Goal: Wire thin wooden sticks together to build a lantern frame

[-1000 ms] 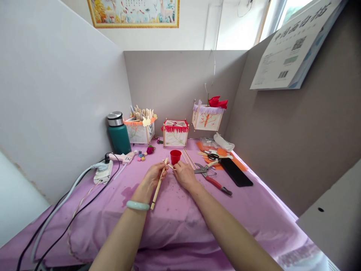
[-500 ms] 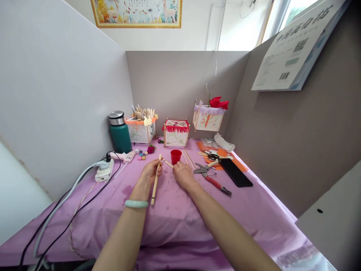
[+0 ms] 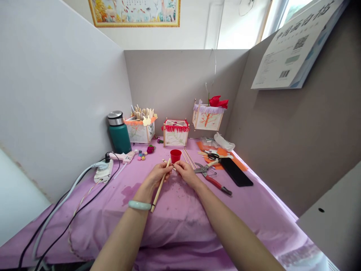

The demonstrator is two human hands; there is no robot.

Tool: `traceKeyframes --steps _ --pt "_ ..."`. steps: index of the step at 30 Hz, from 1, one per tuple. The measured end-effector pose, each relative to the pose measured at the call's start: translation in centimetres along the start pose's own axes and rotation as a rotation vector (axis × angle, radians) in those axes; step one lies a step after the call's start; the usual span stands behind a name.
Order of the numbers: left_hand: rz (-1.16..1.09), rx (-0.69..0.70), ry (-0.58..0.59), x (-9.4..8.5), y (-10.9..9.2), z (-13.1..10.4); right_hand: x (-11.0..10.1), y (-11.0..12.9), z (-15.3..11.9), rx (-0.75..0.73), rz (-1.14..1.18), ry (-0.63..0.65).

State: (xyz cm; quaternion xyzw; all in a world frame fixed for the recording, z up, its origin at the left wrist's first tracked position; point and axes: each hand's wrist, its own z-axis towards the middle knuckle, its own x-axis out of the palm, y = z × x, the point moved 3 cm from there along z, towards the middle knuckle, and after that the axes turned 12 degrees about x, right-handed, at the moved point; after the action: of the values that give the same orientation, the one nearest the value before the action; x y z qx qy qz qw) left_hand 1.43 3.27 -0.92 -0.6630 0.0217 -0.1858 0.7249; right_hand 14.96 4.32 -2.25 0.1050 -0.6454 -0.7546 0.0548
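Left hand (image 3: 159, 175) fingers clamped on banded wooden sticks (image 3: 159, 191), near side of red cup (image 3: 175, 156), probably steadying them. Right hand (image 3: 186, 175) fingertips pinched together beside left's; can't tell on what. Shears (image 3: 213, 182) right of cup, likely for easy reach.

The framed picture (image 3: 135, 13) is cropped at top.

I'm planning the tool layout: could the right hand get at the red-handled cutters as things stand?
Probably yes: the cutters lie close beside the right hand, and nothing covers their red handle. Its fingers seem busy near the bamboo sticks, though.
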Motion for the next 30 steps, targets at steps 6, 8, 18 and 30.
traceKeyframes --steps 6,8,18,30 --pt "0.056 0.045 -0.037 0.0 -0.2 0.1 0.3 0.1 -0.4 0.076 0.048 0.055" --pt "0.065 0.061 -0.053 -0.1 -0.3 0.1 0.5 0.2 -0.4 0.044 0.004 0.042" --pt "0.031 0.05 -0.004 0.0 -0.3 0.0 -0.2 0.8 -0.4 0.047 0.195 -0.079" --pt "-0.079 0.074 0.168 0.9 -1.2 -0.4 0.5 1.2 -1.0 0.135 0.462 0.158"
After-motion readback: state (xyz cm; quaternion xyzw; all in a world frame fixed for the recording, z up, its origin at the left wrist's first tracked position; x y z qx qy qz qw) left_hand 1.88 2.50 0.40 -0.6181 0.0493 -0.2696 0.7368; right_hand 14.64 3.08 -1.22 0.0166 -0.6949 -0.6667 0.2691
